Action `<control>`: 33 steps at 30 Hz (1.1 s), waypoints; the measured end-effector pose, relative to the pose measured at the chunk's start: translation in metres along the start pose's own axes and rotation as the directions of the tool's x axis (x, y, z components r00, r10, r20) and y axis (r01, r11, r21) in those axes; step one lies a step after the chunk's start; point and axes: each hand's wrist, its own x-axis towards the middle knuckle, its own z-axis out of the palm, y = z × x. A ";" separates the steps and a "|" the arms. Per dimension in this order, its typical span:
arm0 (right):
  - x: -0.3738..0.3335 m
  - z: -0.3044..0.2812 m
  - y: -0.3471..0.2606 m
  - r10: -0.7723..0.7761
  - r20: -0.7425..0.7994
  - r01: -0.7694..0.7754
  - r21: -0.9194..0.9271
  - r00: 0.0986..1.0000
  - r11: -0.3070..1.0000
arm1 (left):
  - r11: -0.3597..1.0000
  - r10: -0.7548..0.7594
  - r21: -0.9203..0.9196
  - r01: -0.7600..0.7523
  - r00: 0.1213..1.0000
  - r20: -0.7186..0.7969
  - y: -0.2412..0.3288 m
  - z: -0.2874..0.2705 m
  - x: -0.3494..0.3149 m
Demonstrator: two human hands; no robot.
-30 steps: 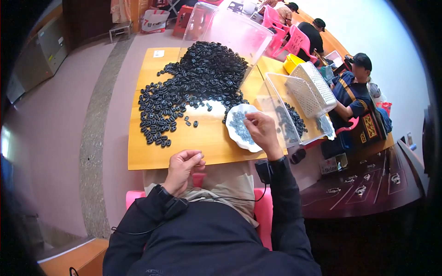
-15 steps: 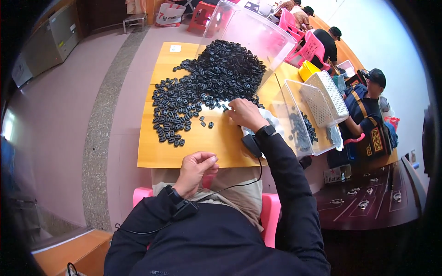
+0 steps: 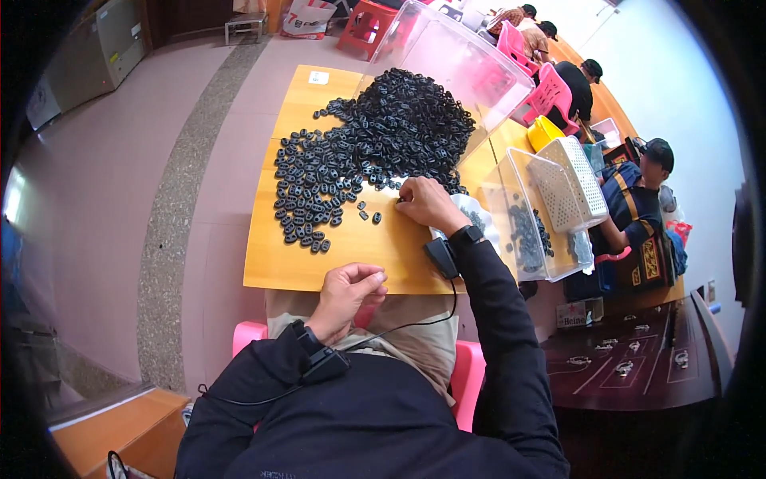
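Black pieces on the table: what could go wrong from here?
The right hand is beside the heaped black pieces, so some might scatter.
Its wrist overlaps the white dish in this view and could nudge it.
The black cable hangs slack between the wrists and might snag.

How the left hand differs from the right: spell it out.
The left hand is by the near edge of the table; the right hand is out over it, by the black pieces. The left hand shows its thumb side; the right hand, its back. Both have bent fingers and dark sleeves.
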 end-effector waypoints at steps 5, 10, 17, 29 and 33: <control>-0.024 0.000 -0.014 -0.128 -0.054 0.134 0.125 0.990 0.983 | 1.000 -0.011 -0.018 0.010 1.000 -0.004 0.001 -0.001 0.000; -0.087 0.012 -0.055 -0.028 0.060 -0.026 0.744 0.998 0.668 | 0.985 0.138 -0.096 -0.145 0.988 -0.071 0.005 0.005 0.000; -0.118 0.022 -0.068 0.019 0.054 -0.056 0.837 0.998 0.544 | 0.980 0.185 -0.075 -0.183 0.982 0.026 -0.005 0.000 0.005; -0.020 0.003 0.000 -0.032 -0.133 0.030 -0.016 0.991 0.999 | 0.994 0.101 -0.047 -0.103 0.994 -0.039 -0.004 0.001 0.005; 0.000 0.008 -0.006 -0.013 -0.133 -0.008 -0.157 0.991 0.988 | 0.994 0.091 -0.057 -0.094 0.995 -0.051 -0.001 -0.001 0.003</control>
